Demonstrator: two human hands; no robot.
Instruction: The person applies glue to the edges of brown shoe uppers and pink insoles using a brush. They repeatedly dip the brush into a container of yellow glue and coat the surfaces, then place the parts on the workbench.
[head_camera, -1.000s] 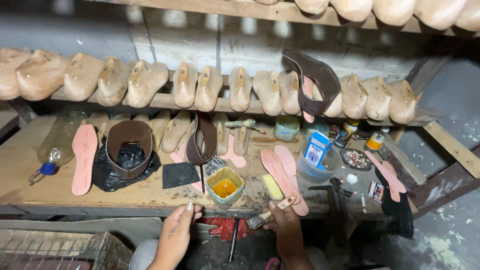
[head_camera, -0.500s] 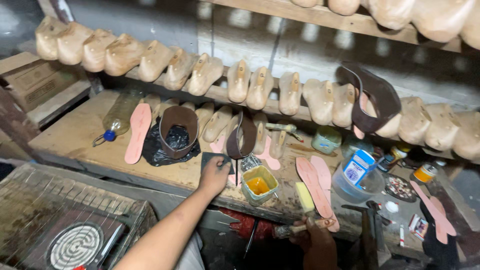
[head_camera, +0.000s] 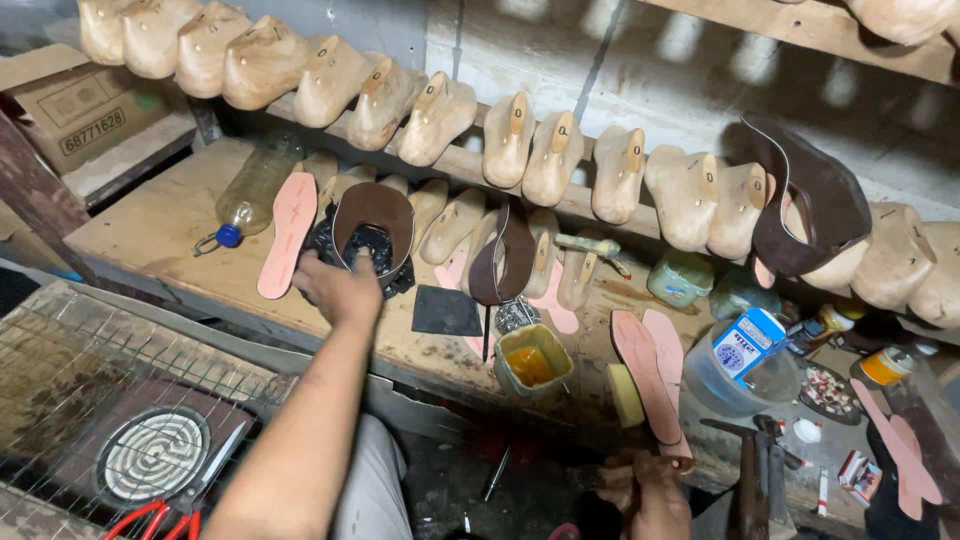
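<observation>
A pink insole (head_camera: 286, 232) is seen lying flat on the wooden workbench (head_camera: 150, 235). Just beside it, the left hand (head_camera: 338, 284) is laid, fingers loosely spread, on the brown leather shoe upper (head_camera: 373, 222). Low at right, the right hand (head_camera: 650, 492) is closed around a brush handle (head_camera: 665, 464).

Dim workshop, lit unevenly from above.
Dappled light patches are cast on the back wall (head_camera: 690, 90); lower corners are lost in shadow, edges slightly blurred.
</observation>
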